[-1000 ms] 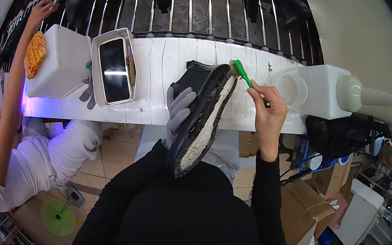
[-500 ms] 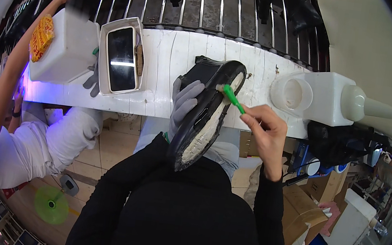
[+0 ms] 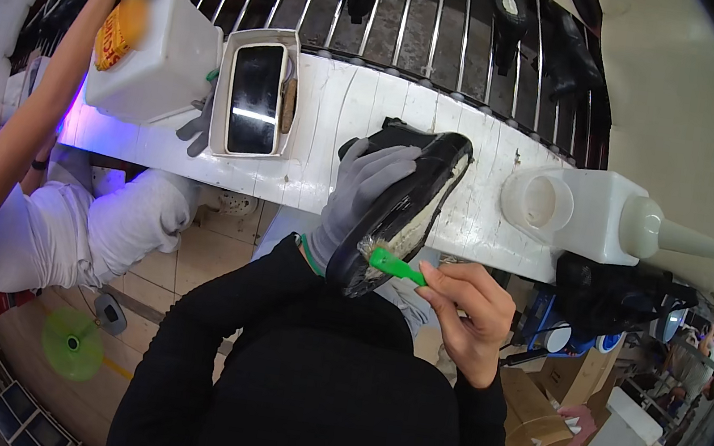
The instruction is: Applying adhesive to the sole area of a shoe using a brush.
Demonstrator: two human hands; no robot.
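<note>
A black shoe (image 3: 401, 200), its pale underside turned to the right, tilts over the near edge of the white table (image 3: 317, 146). My left hand (image 3: 363, 190), in a grey glove, is closed around the shoe's left side. Between the bare fingers and thumb of my right hand (image 3: 469, 315) is a small green-handled brush (image 3: 396, 266). Its bristles touch the border of the pale underside near the shoe's lower end.
A white tray with a phone-like black slab (image 3: 256, 97) stands left of the shoe, beside a white canister (image 3: 166, 63). To the right lies a white jug (image 3: 597, 214) with a cup. Beyond the table, a metal-bar conveyor (image 3: 419, 24) carries black shoes. A co-worker's arm (image 3: 55, 84) reaches across at left.
The brush in my right hand has moved down along the shoe, from its upper part to its lower end. My left hand keeps hold of the shoe. The whole view has shifted a little.
</note>
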